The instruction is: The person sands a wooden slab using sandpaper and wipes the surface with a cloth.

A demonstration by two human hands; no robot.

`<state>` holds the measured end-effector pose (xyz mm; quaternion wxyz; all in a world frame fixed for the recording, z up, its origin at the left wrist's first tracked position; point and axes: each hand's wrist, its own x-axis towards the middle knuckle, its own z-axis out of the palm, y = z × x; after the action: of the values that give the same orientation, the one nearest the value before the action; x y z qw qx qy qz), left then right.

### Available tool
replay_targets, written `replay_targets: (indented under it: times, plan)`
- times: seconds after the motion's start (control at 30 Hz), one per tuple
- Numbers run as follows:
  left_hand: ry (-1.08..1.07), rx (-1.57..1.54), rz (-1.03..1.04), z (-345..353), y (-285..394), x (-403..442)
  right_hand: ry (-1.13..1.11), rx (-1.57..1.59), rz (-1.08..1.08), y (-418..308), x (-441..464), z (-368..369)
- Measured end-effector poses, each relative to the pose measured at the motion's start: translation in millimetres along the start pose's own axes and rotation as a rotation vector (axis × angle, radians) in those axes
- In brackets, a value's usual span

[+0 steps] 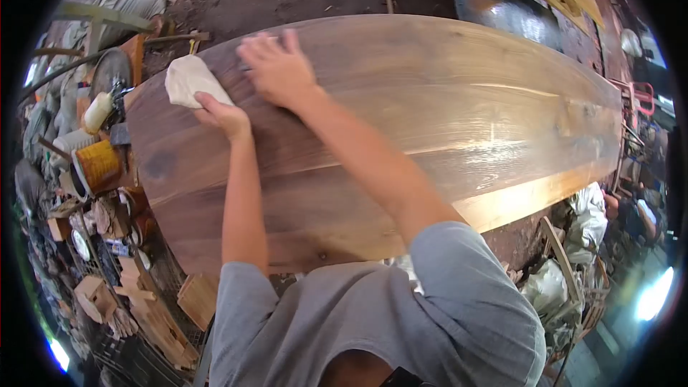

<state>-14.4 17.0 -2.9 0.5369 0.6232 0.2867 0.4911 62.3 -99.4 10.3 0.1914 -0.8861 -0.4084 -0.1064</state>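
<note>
A large dark-brown wooden tabletop point(344, 150) lies in front of me, with wet-looking shiny streaks on its right side. My left hand point(223, 116) is closed on the lower edge of a folded cream cloth point(193, 80), thumb on top, near the left far edge of the wood. To the right of the cloth, my right hand point(278, 70) lies over the wood with fingers stretched and partly spread, smeared by motion. Nothing shows in it, though its palm is hidden.
An orange-yellow bucket point(97, 166), a cream bottle point(98, 112) and wood offcuts point(97, 298) crowd the left side. White sacks point(548, 287) lie at the lower right. A dark shiny panel point(502, 11) stands beyond the far edge. Another person point(638, 215) is at the far right.
</note>
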Motion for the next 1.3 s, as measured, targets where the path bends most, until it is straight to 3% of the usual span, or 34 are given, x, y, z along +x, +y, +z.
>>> replay_targets:
  times: [0.03, 0.07, 0.13, 0.17, 0.2, 0.27, 0.33, 0.4, 0.43, 0.47, 0.53, 0.6, 0.73, 0.93, 1.03, 1.2, 1.3]
  plan:
    - [0.029, 0.04, -0.065, 1, -2, -2, 0.039, 0.069, 0.096, 38, -27, -25]
    - [0.027, 0.03, -0.077, 2, 1, -5, -0.002, -0.07, 0.255, 72, -58, -59]
    - [-0.238, 0.214, -0.038, 3, 5, -3, -0.12, -0.301, 0.479, 180, -140, -106]
    - [-0.388, 0.366, -0.171, -4, -2, -3, -0.103, -0.363, 0.6, 228, -183, -132]
    - [-0.395, 0.368, -0.177, 0, 4, -5, 0.015, -0.322, 0.678, 287, -229, -148]
    - [-0.613, 0.758, 0.345, 22, 19, -5, -0.021, -0.387, 1.057, 305, -241, -189]
    - [-0.687, 0.868, 0.377, 23, 19, -7, -0.035, -0.513, 0.872, 287, -240, -149]
    - [-0.764, 0.985, 0.412, 26, 15, -6, -0.132, -0.533, 0.597, 161, -178, -118]
    - [-0.763, 1.009, 0.436, 25, 13, -6, -0.17, -0.413, 0.526, 109, -159, -106]
    - [-0.761, 1.029, 0.463, 26, 11, -7, -0.176, -0.413, 0.536, 99, -154, -114]
    - [-0.799, 1.011, 0.463, 25, 13, -9, -0.219, -0.138, 0.356, 86, -155, -125]
    - [-0.776, 1.002, 0.42, 28, 11, -8, -0.112, -0.389, 0.494, 158, -187, -142]
    - [-0.758, 1.013, 0.424, 31, 11, -10, 0.079, -0.467, 0.734, 177, -202, -130]
    - [-0.772, 0.971, 0.441, 27, 5, -8, -0.114, -0.344, 0.493, 159, -217, -141]
    - [-0.761, 0.969, 0.398, 30, 9, -12, 0.024, -0.607, 0.783, 196, -226, -158]
    - [-0.79, 0.981, 0.408, 27, 12, -11, -0.174, -0.331, 0.622, 147, -223, -154]
    - [-0.788, 0.984, 0.404, 19, 4, -11, -0.019, -0.444, 0.891, 191, -239, -153]
